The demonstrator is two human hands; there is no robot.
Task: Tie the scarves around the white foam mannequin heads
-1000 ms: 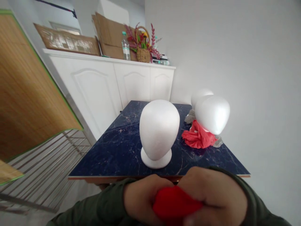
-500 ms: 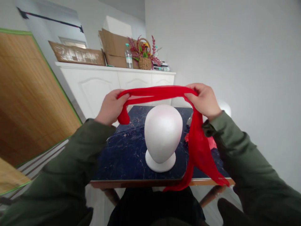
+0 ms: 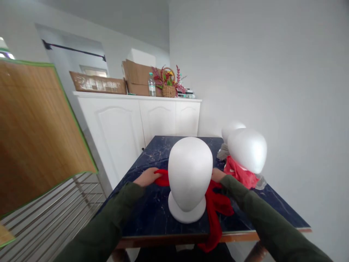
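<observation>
A white foam mannequin head (image 3: pixel 190 173) stands upright on the dark blue marbled table (image 3: pixel 152 218), close to its front edge. A red scarf (image 3: pixel 215 203) passes behind the head's neck, and its loose tails hang on the right, one dropping over the table edge. My left hand (image 3: pixel 148 177) is closed on the scarf left of the head. On the other side my right hand (image 3: pixel 218 175) grips it, its fingers partly hidden behind the head. The middle of the scarf is hidden by the head.
Two more white mannequin heads (image 3: pixel 247 150) stand at the table's right side, the nearer with a coral-pink cloth (image 3: pixel 240 173) around its neck. Behind is a white cabinet (image 3: pixel 117 120) bearing cardboard boxes, a bottle (image 3: pixel 152 85) and a flower basket (image 3: pixel 169 91). A metal rack (image 3: pixel 68 203) is at left.
Both hands have lowered the scarf from above the mannequin head to behind its neck. The view has tilted up, so the other two heads now show.
</observation>
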